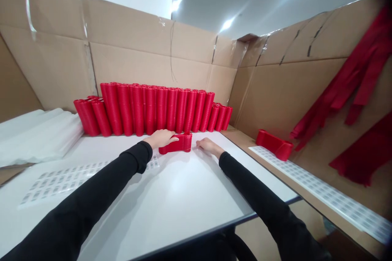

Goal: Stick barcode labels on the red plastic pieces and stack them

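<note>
In front of the row of tall red ribbon stacks (156, 110), the left hand (161, 138) clamped a short red ribbon bundle (185, 142), its long axis roughly along that row; just off its free right end, the right hand (207, 145) curled, contents unclear.

Your bench (183, 204) has a smooth white top with a dark front edge. Along its back you have a row of tall red stacks (162, 108) standing upright close together, with shorter red stacks (88, 118) at both ends. In front of the row, near the middle, a small red bundle (184, 143) sits low on the top. To your left lie a clear-backed label sheet (61, 179) and, farther out, a pile of white sheets (36, 134). Beside the bench at your right, a cardboard ledge (241, 138) carries another red bundle (272, 143) and a long label strip (321, 189).
</note>
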`<state>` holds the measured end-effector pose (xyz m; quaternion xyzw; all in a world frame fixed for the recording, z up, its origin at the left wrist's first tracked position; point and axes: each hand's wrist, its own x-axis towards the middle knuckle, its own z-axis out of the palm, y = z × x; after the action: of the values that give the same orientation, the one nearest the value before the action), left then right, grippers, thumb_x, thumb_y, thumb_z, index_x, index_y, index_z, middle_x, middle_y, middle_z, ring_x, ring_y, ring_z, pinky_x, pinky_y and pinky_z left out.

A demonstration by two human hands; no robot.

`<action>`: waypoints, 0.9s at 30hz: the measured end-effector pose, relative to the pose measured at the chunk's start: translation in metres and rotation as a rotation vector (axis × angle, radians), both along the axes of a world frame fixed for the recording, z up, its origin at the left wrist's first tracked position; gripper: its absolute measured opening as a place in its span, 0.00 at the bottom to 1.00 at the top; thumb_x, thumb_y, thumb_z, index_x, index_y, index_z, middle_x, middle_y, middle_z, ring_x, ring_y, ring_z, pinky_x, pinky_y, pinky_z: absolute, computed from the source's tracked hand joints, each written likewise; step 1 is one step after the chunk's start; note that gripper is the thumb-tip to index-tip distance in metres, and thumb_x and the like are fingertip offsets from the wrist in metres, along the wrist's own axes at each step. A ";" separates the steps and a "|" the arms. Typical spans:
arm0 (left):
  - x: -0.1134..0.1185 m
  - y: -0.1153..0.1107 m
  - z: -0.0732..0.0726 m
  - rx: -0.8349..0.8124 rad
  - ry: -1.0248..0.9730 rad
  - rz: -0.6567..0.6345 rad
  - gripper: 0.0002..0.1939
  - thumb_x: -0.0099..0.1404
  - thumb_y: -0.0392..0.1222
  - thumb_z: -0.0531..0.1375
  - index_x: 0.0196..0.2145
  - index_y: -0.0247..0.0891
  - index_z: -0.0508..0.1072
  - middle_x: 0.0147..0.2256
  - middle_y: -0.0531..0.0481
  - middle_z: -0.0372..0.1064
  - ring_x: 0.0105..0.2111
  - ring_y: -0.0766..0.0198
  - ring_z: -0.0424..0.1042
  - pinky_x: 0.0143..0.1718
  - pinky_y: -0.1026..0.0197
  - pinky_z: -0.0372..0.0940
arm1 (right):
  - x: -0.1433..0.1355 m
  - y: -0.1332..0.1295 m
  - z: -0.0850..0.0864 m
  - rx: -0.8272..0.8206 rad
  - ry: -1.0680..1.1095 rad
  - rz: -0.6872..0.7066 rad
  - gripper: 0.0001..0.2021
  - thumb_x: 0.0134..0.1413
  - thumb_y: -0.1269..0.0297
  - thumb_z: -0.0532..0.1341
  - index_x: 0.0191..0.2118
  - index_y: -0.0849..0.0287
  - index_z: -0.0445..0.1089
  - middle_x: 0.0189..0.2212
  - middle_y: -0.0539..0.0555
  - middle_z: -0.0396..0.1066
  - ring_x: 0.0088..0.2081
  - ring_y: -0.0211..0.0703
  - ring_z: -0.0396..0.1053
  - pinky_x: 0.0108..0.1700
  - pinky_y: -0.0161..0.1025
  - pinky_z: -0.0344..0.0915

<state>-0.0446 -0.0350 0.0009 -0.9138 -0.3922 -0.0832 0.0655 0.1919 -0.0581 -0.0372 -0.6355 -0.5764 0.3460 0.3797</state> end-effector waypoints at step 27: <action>-0.082 -0.060 0.053 -0.386 -0.632 0.099 0.24 0.58 0.60 0.51 0.34 0.34 0.68 0.28 0.49 0.67 0.26 0.65 0.67 0.23 0.65 0.61 | -0.094 -0.050 0.069 0.391 -0.312 0.560 0.10 0.44 0.65 0.59 0.35 0.61 0.64 0.30 0.49 0.63 0.28 0.35 0.61 0.28 0.30 0.57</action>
<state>-0.1264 -0.0954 0.0537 -0.8185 -0.4451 -0.2824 -0.2285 0.0979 -0.1084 0.0314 -0.4136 -0.8340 0.2190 0.2921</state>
